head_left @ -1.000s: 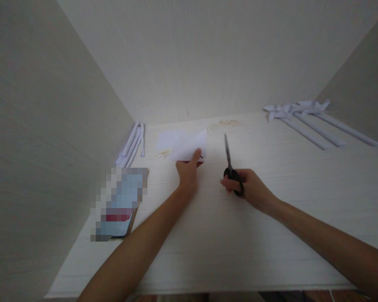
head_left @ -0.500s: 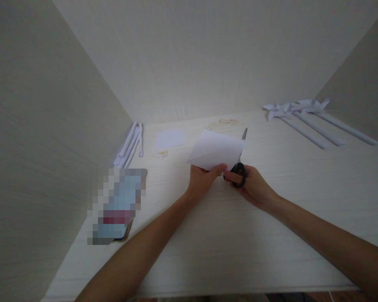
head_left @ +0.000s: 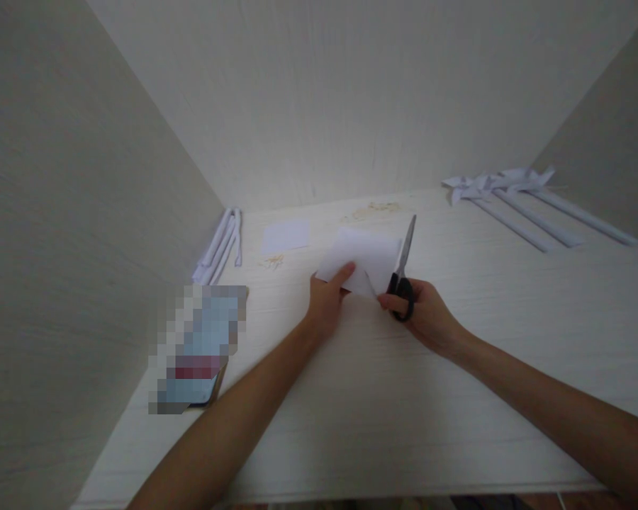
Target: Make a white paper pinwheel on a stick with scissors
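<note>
My left hand (head_left: 327, 297) pinches the near left edge of a white paper sheet (head_left: 366, 258) held low over the white table (head_left: 383, 397). My right hand (head_left: 425, 315) grips black-handled scissors (head_left: 403, 273), fingers through the loops. The blades are open: one points up and away along the sheet's right side, the other lies over the sheet's near edge.
A small white paper square (head_left: 286, 235) and a pile of thin tan sticks (head_left: 272, 261) lie behind my left hand. Rolled white paper tubes (head_left: 220, 244) rest by the left wall. Several paper pinwheels (head_left: 510, 195) lie at the back right. A blurred flat object (head_left: 199, 347) sits at left.
My left hand picked the sheet up from the table's back, carried it right to the scissors and lowered it. The scissors swung toward the sheet and opened at its near edge.
</note>
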Available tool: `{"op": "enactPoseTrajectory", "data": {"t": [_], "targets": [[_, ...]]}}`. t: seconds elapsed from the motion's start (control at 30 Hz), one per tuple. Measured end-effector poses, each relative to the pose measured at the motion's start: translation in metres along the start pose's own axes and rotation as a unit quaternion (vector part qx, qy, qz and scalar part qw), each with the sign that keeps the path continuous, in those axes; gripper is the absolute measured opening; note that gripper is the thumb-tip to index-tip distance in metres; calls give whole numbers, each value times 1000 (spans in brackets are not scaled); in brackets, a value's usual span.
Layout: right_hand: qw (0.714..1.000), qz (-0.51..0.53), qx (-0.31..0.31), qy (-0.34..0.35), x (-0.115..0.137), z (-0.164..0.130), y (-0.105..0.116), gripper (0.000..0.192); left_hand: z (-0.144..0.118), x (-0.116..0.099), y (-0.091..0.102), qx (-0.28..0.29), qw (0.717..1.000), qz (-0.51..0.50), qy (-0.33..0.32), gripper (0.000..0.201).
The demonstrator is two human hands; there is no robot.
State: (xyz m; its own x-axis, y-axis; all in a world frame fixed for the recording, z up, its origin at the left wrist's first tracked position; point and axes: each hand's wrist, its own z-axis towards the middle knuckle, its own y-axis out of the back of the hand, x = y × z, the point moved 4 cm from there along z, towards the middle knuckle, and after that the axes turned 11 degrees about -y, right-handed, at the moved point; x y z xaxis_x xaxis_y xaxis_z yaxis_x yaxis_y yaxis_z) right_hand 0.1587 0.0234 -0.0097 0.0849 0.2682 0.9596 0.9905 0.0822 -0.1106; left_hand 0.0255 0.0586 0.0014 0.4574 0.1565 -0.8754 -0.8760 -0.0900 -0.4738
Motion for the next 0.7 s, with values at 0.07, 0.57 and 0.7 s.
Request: {"op": "enactPoseTrajectory", "data": {"t": [0.07, 0.57, 0.7], "targets": [[1000, 7, 1, 7, 0, 0, 1, 22, 2, 0, 1, -9, 1000, -28, 4, 19], [999, -43, -2, -10, 8, -4, -3, 22, 2, -5, 4, -34, 999, 18, -21, 22], [999, -43, 8, 9, 8, -2, -3, 19, 8, -11, 17, -78, 993, 82, -47, 27]]}}
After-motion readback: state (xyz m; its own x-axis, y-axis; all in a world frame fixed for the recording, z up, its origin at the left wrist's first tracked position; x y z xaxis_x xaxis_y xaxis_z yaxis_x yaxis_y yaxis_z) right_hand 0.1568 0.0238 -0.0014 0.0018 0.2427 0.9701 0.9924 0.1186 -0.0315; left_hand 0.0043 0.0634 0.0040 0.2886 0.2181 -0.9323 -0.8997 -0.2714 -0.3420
